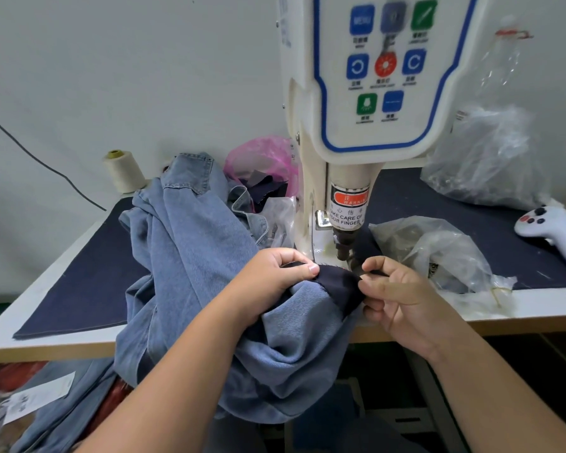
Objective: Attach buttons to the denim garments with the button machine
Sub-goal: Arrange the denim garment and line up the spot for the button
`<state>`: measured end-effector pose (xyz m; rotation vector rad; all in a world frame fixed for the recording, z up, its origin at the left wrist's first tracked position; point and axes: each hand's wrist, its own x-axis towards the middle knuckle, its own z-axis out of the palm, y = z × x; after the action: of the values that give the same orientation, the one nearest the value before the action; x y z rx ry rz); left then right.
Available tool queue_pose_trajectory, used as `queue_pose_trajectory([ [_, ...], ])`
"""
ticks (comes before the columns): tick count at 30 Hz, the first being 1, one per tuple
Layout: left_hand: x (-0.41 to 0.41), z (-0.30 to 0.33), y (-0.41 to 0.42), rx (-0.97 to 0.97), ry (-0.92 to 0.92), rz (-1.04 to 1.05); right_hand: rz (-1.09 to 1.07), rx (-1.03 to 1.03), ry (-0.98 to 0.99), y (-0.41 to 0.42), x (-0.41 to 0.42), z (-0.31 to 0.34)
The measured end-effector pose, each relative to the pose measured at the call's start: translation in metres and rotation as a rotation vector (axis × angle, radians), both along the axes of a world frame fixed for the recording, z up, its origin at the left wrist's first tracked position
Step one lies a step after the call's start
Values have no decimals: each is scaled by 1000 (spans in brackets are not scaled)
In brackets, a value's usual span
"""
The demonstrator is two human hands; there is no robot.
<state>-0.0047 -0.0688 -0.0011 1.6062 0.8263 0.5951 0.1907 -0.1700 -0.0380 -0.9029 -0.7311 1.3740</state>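
Note:
A light blue denim garment [190,243] lies heaped on the table and hangs over its front edge. Its dark navy edge piece [339,284] is stretched just in front of the button machine's punch head [345,246]. My left hand [275,276] grips the left side of this dark edge, thumb on top. On its right side, my right hand [396,295] pinches the dark edge between thumb and fingers. The cream button machine [366,93] with its blue-framed control panel stands directly behind. No button is visible.
A dark navy cloth [89,282] covers the table. Clear plastic bags [438,253] lie right of the machine, a pink bag [262,158] and a cream thread cone [123,171] behind the denim. A white handheld controller [553,228] sits at far right.

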Motion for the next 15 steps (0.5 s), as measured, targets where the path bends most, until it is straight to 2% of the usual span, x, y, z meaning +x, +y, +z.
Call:
queue_pose_trajectory([
  [15, 1, -1, 2, -47, -33, 3, 17, -15, 17, 4, 3, 3],
])
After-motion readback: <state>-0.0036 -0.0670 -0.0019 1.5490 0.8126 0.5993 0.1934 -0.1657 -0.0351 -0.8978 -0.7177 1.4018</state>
